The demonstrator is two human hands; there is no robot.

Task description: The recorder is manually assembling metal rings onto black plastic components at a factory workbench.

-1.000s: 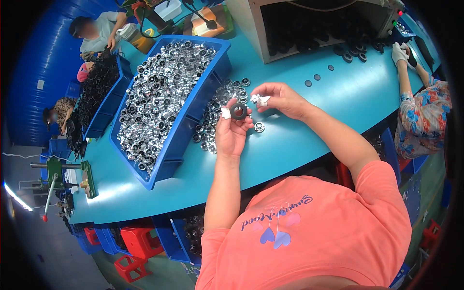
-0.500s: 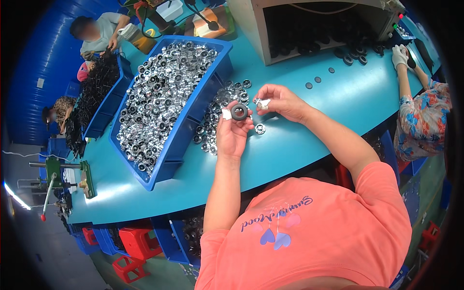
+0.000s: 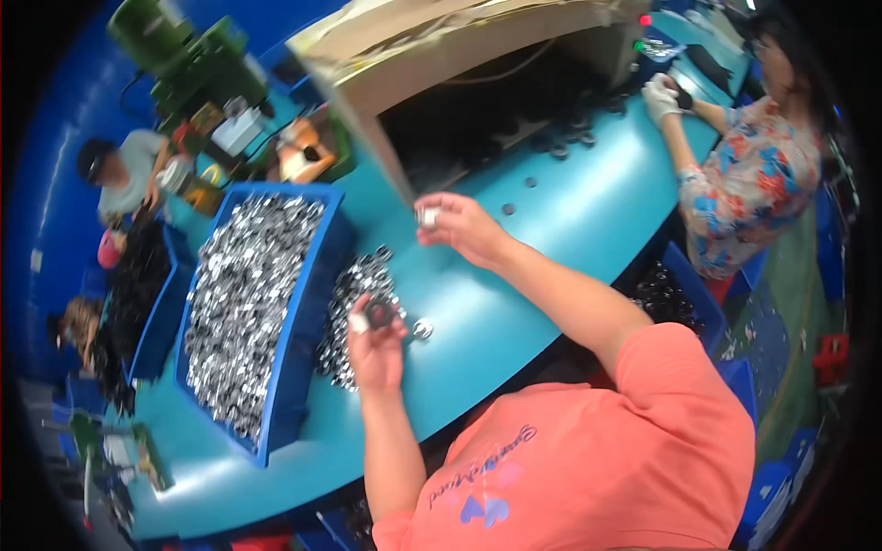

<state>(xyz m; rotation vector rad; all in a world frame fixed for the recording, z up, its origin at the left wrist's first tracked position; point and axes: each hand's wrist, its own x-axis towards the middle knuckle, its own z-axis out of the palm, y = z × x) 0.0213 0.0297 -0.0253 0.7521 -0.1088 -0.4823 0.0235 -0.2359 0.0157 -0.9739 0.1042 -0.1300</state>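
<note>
rightward of a blue bin [image 3: 299,367] of shiny parts [image 3: 253,312], a left hand [image 3: 377,354] gripping a dark ring [image 3: 378,313], farther right of the bin a right hand [image 3: 464,230], fingers bunched, whether holding anything unclear, loose shiny pieces [image 3: 356,286] beside the bin

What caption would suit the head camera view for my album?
Left hand holding a black ring near a blue bin of shiny parts, above a teal table.

Factory workshop: green machine [image 3: 207,78], parts bin [image 3: 308,340], workbench [image 3: 588,220]
</note>
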